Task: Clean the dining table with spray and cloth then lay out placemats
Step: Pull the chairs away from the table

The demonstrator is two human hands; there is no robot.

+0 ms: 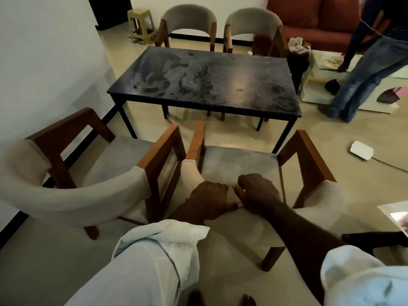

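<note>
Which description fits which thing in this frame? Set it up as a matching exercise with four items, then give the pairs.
Things:
1. dining table
2. plastic stool
3. sofa
4. left hand

Descriptions:
A. red, at the far right of the room
B. grips the backrest of the near chair
C. dark top, streaked and smeared
D. beige, by the far wall at the left

Pairs: 1-C, 2-D, 3-A, 4-B
</note>
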